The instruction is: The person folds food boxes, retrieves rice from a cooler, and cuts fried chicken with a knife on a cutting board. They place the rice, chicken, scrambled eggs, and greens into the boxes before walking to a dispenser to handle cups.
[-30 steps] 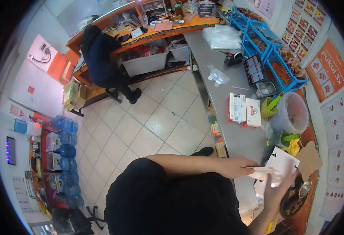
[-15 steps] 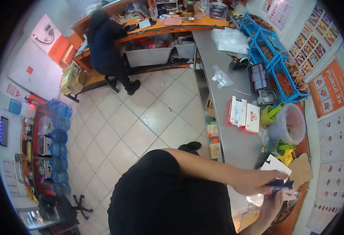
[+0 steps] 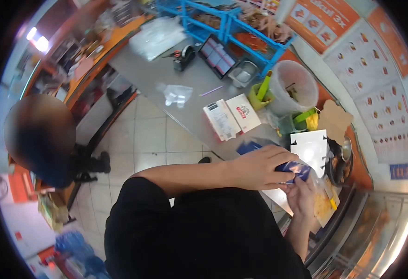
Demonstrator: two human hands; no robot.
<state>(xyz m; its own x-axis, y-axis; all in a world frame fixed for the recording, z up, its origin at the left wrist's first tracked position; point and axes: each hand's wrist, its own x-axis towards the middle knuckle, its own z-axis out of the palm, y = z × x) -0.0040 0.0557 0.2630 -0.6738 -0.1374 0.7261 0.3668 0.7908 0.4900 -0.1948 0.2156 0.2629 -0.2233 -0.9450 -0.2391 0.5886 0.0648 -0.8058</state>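
Both of my hands are close together in front of my body, at the counter's edge. My left hand [image 3: 262, 168] is wrapped over a shiny dark blue packet [image 3: 294, 168], whose near part shows between the hands. Fingers of my right hand [image 3: 302, 194] pinch the packet's lower edge from the other side. Another dark blue piece [image 3: 249, 148] sticks out behind my left hand; my hand hides whether it joins the packet. Just beyond the hands lies a flat white card [image 3: 310, 148] with dark notches along its edges.
On the steel counter [image 3: 176, 123] are a white-and-red box [image 3: 232, 116], green tubs with scoops [image 3: 259, 95], a clear bucket [image 3: 294, 86], a tablet [image 3: 217, 56] and plastic bags [image 3: 157, 37]. A glass display case [image 3: 371, 232] stands at right. Another person [image 3: 41, 139] is at left.
My view has turned to the right. My hands have drawn back from over the white card towards my body, still gripping the blue packet, and the card now shows more fully.
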